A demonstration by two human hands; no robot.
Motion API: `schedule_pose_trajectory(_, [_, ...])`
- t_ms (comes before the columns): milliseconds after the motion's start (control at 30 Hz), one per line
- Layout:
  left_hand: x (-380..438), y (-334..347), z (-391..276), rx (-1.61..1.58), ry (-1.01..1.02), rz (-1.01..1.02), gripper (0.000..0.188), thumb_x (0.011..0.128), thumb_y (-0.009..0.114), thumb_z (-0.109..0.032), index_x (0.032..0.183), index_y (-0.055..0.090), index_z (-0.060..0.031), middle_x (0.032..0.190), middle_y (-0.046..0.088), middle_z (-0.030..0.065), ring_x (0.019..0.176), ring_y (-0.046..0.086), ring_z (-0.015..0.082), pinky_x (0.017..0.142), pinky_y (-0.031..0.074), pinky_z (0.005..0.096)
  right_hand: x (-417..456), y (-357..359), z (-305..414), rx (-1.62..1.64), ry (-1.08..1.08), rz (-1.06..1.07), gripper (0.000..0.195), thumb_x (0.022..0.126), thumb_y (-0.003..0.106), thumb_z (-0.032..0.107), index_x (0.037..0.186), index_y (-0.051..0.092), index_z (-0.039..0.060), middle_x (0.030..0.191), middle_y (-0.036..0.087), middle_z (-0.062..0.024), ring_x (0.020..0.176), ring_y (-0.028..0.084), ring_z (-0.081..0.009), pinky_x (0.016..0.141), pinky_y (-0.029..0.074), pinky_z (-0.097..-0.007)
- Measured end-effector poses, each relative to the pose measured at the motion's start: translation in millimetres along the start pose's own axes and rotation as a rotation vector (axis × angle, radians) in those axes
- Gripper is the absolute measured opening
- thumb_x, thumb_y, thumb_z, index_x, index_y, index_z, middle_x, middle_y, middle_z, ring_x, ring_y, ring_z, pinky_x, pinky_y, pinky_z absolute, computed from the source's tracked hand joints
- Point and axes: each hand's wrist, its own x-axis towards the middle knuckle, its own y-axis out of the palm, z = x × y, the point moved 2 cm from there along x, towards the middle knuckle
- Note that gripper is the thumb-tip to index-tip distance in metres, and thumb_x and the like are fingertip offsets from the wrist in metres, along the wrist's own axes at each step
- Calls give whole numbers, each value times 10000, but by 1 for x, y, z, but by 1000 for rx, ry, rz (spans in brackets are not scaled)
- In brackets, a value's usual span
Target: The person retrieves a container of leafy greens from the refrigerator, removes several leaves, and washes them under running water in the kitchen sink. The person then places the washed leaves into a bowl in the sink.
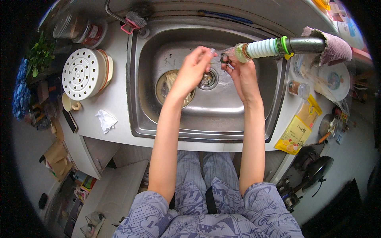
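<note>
Both hands are over a stainless steel sink (214, 102), under the spout end of a white corrugated faucet extension (263, 49). My right hand (244, 74) pinches a small dark piece of food (225, 58) in its fingertips, near the running water. Just left of it is my left hand (193, 67), its fingers bent together; I cannot tell whether anything is between them. Below the left wrist, a round bowl (158, 90) rests on the sink floor with pale strips of food (170, 79) inside, partly hidden by the forearm. Between the hands lies the drain strainer (207, 79).
A white perforated steamer basket (78, 73), a cream mug (69, 102), a phone (70, 120) and a crumpled white tissue (106, 120) sit on the left counter. On the right are a small jar (298, 89) and a yellow food packet (294, 134). A cloth (336, 47) drapes the metal faucet pipe (308, 45).
</note>
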Motion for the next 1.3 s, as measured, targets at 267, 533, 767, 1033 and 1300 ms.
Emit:
schedule_pose_trajectory(267, [-16, -51, -18, -233, -66, -317, 261, 992, 535, -268, 1111, 593, -43, 920, 583, 3, 910, 529, 87, 867, 387, 238, -9, 23, -101, -23, 261, 182, 63, 946, 571, 141, 964, 547, 86, 971, 594, -54, 954, 599, -166, 857, 499, -335])
schedule_pose_trajectory(533, [-25, -77, -3, -170, -98, -274, 287, 951, 556, -182, 1190, 566, -23, 1039, 626, 43, 1022, 555, 124, 949, 393, 254, -38, 42, -148, -1271, -61, 401, 321, 830, 542, -22, 1151, 548, -1, 1175, 555, -218, 1088, 568, -408, 936, 479, -436])
schedule_pose_trajectory(767, [-29, -70, -5, -143, -69, -205, 337, 949, 593, -155, 1255, 528, -31, 1130, 645, 71, 1086, 556, 134, 980, 405, 271, -30, 28, -136, -1019, -268, 411, 402, 777, 512, -122, 1151, 547, 20, 1173, 519, -192, 1072, 563, -411, 884, 489, -457])
schedule_pose_trajectory(1033, [-26, -65, -5, -172, -103, -162, 352, 930, 667, -167, 1227, 542, -23, 1188, 661, 102, 1118, 569, 122, 991, 414, 268, -24, 34, -142, -1143, -326, 347, 429, 758, 560, -103, 1157, 534, 51, 1229, 445, -211, 1021, 587, -434, 825, 506, -494])
schedule_pose_trajectory(1300, [-24, -62, 2, -170, -115, -193, 280, 929, 676, -188, 1153, 583, -47, 1075, 647, 29, 1004, 558, 90, 918, 418, 243, -22, 22, -142, -1161, -243, 333, 443, 749, 607, -91, 1156, 528, 63, 1254, 458, -180, 979, 610, -392, 826, 515, -446])
